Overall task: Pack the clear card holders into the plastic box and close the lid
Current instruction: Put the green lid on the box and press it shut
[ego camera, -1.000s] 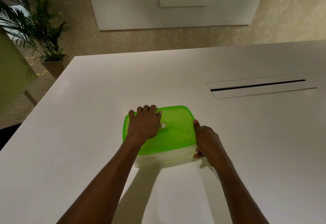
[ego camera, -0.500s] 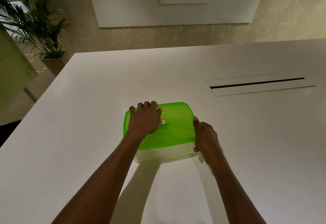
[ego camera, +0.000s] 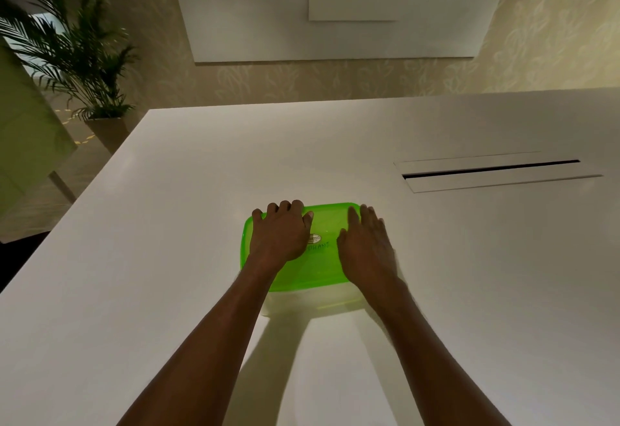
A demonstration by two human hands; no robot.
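A plastic box [ego camera: 312, 306] with a clear body stands on the white table [ego camera: 167, 258], and its bright green lid [ego camera: 323, 264] lies on top. My left hand [ego camera: 283, 236] lies palm down on the lid's left half, its fingertips bent over the far edge. My right hand [ego camera: 367, 246] rests flat on the lid's right half with the fingers straight. No card holders show; the lid and my hands hide the inside of the box.
A long cable slot [ego camera: 489, 170] with flip covers is set into the table at the right. A potted palm [ego camera: 77, 56] stands on the floor beyond the table's left corner. A white panel [ego camera: 335, 6] hangs on the wall behind.
My right hand has moved from the box's right side up onto the lid and now lies flat on it. My left hand stays on the lid's left half.
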